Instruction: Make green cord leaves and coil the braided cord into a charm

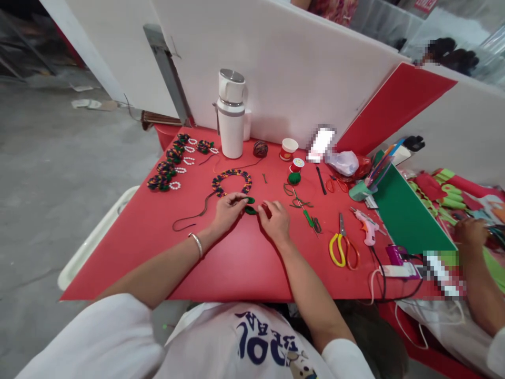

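Note:
Over the middle of the red table, my left hand pinches a small dark green crocheted piece that looks like a pair of leaves. My right hand is at the piece's right end, fingers curled, with a fingertip and thumb close on its tip. Just beyond my left hand lies a multicoloured crocheted ring, its dark cord trailing left. Right of my hands is a green-handled crochet hook with green yarn around it. A short green strand lies ahead.
A white bottle stands at the back. Crocheted pieces with bead loops line the left edge. To the right are yellow-handled scissors, a pink glue gun, a pen cup and cables. A co-worker's hand is beyond the green board.

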Available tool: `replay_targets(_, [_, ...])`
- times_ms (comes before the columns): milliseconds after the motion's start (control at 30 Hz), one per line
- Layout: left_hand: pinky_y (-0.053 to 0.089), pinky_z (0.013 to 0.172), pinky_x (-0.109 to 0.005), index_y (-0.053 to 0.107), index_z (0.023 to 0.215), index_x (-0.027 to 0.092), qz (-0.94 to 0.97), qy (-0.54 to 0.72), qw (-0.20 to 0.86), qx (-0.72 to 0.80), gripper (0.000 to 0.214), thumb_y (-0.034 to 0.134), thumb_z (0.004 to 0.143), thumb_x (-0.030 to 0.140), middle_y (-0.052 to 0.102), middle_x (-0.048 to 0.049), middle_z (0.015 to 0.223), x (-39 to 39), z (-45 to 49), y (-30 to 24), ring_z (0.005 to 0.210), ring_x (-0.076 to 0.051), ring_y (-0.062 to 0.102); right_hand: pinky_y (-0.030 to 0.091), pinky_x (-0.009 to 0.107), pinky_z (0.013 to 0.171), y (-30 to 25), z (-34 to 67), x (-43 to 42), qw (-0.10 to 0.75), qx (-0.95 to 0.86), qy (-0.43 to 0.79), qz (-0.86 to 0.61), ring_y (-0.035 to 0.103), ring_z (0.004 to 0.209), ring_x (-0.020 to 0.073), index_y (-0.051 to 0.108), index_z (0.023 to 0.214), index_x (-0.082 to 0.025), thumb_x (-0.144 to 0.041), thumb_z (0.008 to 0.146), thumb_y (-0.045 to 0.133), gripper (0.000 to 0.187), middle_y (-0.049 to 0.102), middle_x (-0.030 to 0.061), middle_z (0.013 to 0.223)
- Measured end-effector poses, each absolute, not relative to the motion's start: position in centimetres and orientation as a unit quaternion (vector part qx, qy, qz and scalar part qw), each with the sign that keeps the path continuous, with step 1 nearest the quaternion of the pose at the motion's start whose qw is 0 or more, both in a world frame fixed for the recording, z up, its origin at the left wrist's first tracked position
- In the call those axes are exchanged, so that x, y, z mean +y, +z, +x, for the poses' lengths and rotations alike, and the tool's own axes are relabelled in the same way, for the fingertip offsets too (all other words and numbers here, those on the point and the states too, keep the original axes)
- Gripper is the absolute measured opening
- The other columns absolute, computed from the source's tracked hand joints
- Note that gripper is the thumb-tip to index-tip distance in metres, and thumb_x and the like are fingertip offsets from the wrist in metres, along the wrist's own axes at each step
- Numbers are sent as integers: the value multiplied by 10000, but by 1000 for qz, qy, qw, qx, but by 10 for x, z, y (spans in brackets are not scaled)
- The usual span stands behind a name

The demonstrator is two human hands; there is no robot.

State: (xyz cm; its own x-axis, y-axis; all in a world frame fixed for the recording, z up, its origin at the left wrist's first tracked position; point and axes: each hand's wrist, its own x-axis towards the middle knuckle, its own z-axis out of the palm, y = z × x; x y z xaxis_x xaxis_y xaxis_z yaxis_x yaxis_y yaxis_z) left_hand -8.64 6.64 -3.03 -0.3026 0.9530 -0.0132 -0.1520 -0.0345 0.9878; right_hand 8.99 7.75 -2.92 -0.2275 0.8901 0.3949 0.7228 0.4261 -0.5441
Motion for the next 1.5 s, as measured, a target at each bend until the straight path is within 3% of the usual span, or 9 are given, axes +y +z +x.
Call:
replay_targets(133, [468,528,-247,763,779,165,427,602,415,532,232,814,711,381,725,-55,708,65,-84,-25,577,-138,599,547,299,823,-27,89,83,407,-737,223,-492,684,836,171,752,1205,-203,-423,1016,571,342,758,76,1019])
replay_targets(267, [459,548,-255,775,770,184,464,578,414,528,229,796,748,411,704,-34,682,63,-83,-21,578,-143,577,570,303,837,-29,84,85,415,-735,275,-459,713,854,175,765,1162,-227,-368,967,638,273,788,66,1025])
replay_targets(400, [454,583,-266,781,830,196,483,569,359,561,268,709,854,454,662,-24,657,61,-88,-21,596,-159,570,575,318,843,-33,91,92,432,-700,261,-505,730,875,191,791,1046,-231,-329,978,599,227,804,66,1006])
replay_targets(567, [511,789,-323,800,919,220,601,497,210,590,191,675,873,356,746,-91,980,62,-101,-28,884,-223,666,564,341,857,-36,114,102,400,-689,224,-561,740,897,212,801,1003,-221,-325,950,631,206,812,70,995])
replay_targets(767, [518,776,-341,815,927,238,675,379,156,613,187,726,855,386,718,-94,1086,60,-103,-38,875,-238,670,559,364,932,-38,123,107,393,-709,201,-550,732,993,223,789,1103,-212,-359,987,579,281,793,102,1093])
replay_targets(933, [530,795,-340,805,1032,243,676,392,156,604,204,660,901,299,720,-89,1062,61,-100,-35,906,-236,673,567,369,928,-34,123,102,437,-704,152,-539,711,982,222,771,1147,-201,-263,991,495,323,771,118,1090])
replay_targets(1033, [542,854,-351,778,1112,209,668,450,118,581,254,611,932,275,708,-111,1074,53,-98,-30,957,-237,673,554,367,942,-31,122,93,404,-761,111,-495,700,1000,228,793,1080,-215,-206,963,509,307,771,101,1036])
replay_targets(1167, [539,854,-338,786,981,215,718,432,114,534,207,584,936,215,723,-106,1024,36,-95,-29,941,-229,674,545,354,907,-29,119,85,344,-803,84,-480,689,967,222,808,1028,-237,-173,951,532,294,770,78,987])
replay_targets(1500, [510,749,-323,779,887,188,625,435,149,630,211,589,903,277,719,-90,895,59,-107,-31,818,-213,657,494,364,839,-25,93,81,253,-861,69,-436,627,991,244,753,1268,-256,-429,1053,569,331,758,100,1075])
